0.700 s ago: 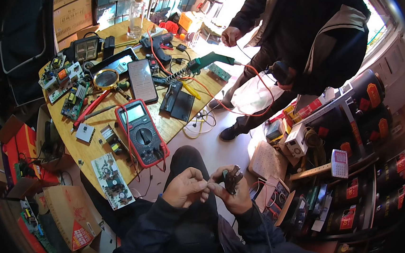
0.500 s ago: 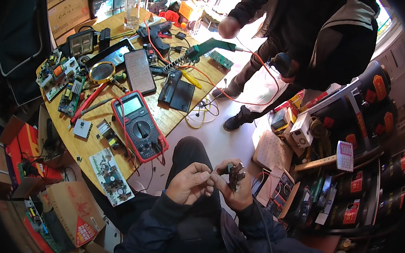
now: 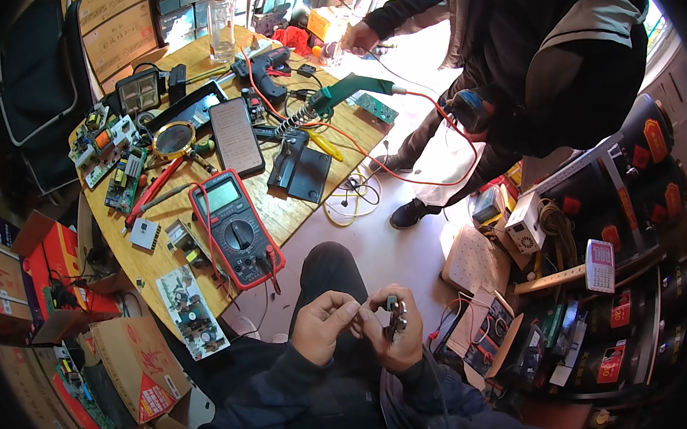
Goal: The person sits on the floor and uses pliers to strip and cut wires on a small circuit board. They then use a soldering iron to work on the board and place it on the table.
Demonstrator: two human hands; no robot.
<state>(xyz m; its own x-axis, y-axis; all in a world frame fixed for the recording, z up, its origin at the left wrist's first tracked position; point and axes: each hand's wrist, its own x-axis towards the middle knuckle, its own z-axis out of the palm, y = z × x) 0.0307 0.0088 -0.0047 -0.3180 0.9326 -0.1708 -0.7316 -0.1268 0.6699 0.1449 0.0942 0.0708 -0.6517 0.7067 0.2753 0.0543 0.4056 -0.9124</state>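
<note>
Dark sleeves [image 3: 281, 391] are reaching up from the lower side, the wrists bending inward beyond the lap. The left hand [image 3: 322, 326] is pinching thumb against forefinger, the right hand [image 3: 398, 346] is curling around a dark brown part [image 3: 396, 321], and the two hands are coming together at the fingertips; whatever is sitting between them is too small to tell. The part is pointing away from the body, its long axis running nearly fore and aft. On the bench [image 3: 288, 215], a pale circuit board [image 3: 189, 309] is lying at the near corner, and a red-rimmed multimeter [image 3: 237, 234] is lying along the right edge. Farther along, a green-handled soldering iron [image 3: 349, 90] is jutting over that edge, another person [image 3: 524, 75] standing beyond
</note>
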